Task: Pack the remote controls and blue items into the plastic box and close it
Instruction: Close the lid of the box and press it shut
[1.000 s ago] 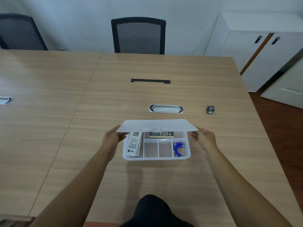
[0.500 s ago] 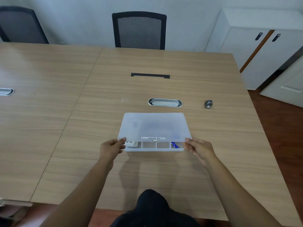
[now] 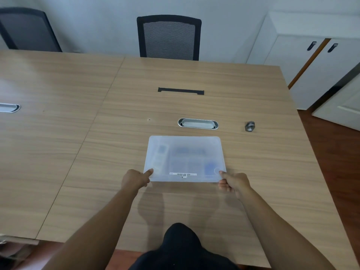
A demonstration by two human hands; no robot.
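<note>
Plastic box [image 3: 185, 158] lies lidded on the table [image 3: 116, 152] between both hands: left hand [image 3: 135, 179] and right hand [image 3: 233, 183], fingers curled, press its near corners.

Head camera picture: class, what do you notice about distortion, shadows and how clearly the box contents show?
Head view: wide-angle lens bows the table edges; soft shadows fall under both arms; the frosted lid blurs the contents to a pale remote shape at left and a blue smudge at right; the barcode label stays sharp.
</note>
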